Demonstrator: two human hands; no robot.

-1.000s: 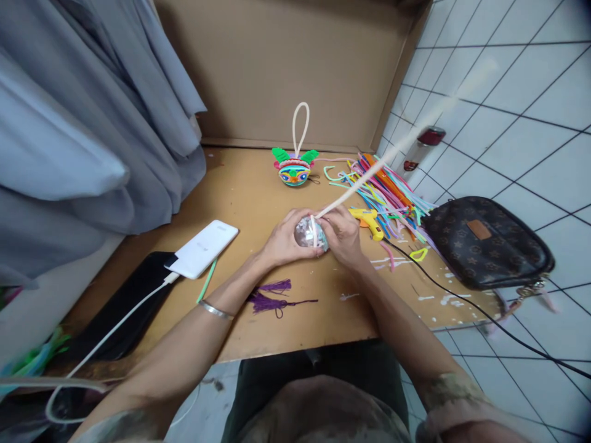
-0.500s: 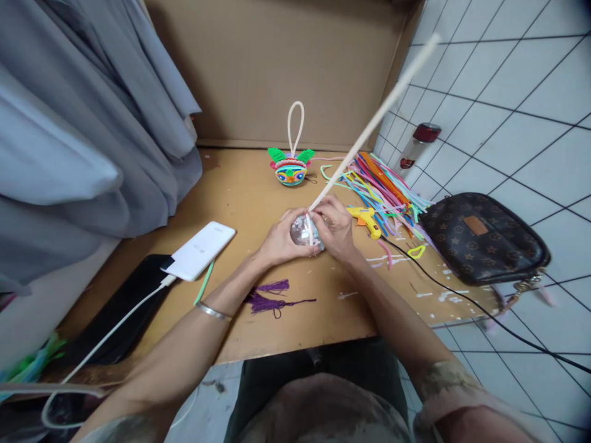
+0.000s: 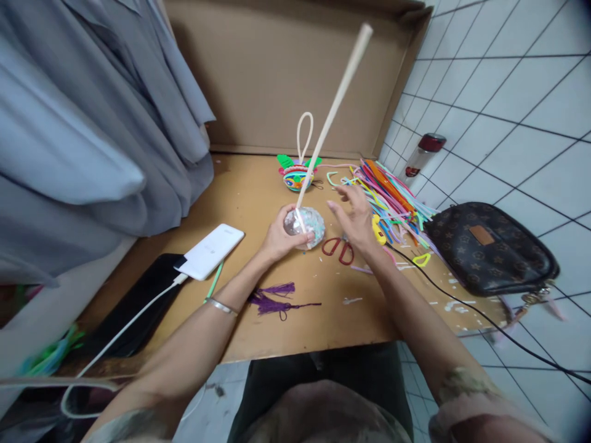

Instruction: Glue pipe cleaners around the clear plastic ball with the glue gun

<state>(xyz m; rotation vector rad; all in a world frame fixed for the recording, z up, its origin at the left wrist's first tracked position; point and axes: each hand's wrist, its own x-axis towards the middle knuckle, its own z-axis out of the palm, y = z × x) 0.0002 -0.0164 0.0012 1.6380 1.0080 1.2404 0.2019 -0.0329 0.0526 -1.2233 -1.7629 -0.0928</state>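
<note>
My left hand (image 3: 279, 238) is closed around a clear ball (image 3: 316, 223) that has pale, glittery filling. A long cream pipe cleaner (image 3: 331, 114) runs across the ball's front and sticks up and to the right from its top. To the right of the ball, my right hand (image 3: 355, 215) is raised with fingers apart, holding nothing. Red-handled scissors (image 3: 345, 253) lie just beneath it; their blades are mostly hidden. Partly covered by that hand is a yellow glue gun (image 3: 379, 230). Behind the ball sits a colourful animal-face ornament (image 3: 295, 178) with green ears and a cream loop.
A bundle of coloured pipe cleaners (image 3: 392, 191) lies at the back right, beside a dark patterned bag (image 3: 494, 246). Purple tassels (image 3: 272, 301) lie near the front. At left are a white power bank (image 3: 213, 249) with its cable and a black flat object (image 3: 138, 307). Cardboard (image 3: 295, 74) stands behind.
My right hand has let go of the pipe cleaner and moved right, opening. The scissors have come into view. The pipe cleaner now stands more upright. The view has shifted slightly.
</note>
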